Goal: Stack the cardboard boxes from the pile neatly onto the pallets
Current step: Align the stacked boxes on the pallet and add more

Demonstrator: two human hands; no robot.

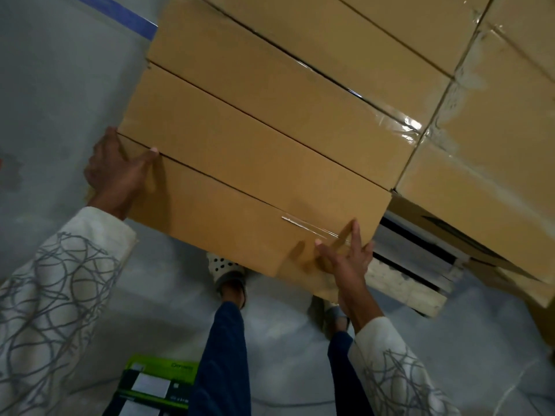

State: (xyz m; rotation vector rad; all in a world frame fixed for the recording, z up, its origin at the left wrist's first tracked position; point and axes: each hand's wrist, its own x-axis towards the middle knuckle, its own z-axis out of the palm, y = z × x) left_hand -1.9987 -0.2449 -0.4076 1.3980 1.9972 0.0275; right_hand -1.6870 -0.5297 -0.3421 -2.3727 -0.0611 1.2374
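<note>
Several flat cardboard boxes lie side by side on top of a stack. I hold the nearest cardboard box (234, 217), which sits against the box beside it (240, 145). My left hand (115, 169) grips its left end, thumb on the top face and fingers round the far side. At the box's near right corner, my right hand (345, 256) presses with straight, spread fingers. A pale wooden pallet (405, 283) shows below the stack at the right.
Larger taped cardboard boxes (486, 121) fill the right side, one sagging over the pallet edge. A green and black carton (156, 382) lies on the grey floor by my legs. My sandalled foot (226, 273) stands under the held box. Blue tape (126, 16) marks the floor.
</note>
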